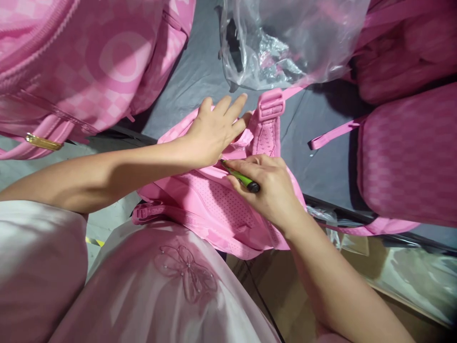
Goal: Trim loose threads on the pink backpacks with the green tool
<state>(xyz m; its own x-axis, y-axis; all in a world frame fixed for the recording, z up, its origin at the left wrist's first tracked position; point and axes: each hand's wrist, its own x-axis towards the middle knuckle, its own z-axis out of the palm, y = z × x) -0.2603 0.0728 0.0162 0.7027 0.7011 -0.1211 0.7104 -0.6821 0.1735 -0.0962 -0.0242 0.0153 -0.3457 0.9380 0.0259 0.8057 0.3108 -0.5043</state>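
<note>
A pink backpack (228,205) with perforated padding lies at the table's near edge, against my body. My left hand (217,126) rests on its upper part, fingers spread, the palm turned down. In my right hand (269,183) is a green tool with a black end (246,181), its tip at the backpack just below my left wrist. A pink strap with a buckle (271,105) stands up beside my left fingertips. Whatever lies under my left palm is hidden.
A large pink checkered backpack (117,62) fills the upper left. Clear plastic wrapping (285,43) lies at the top on the grey table surface (307,128). More pink bags (410,152) are at the right. Cardboard and plastic (417,271) show at the lower right.
</note>
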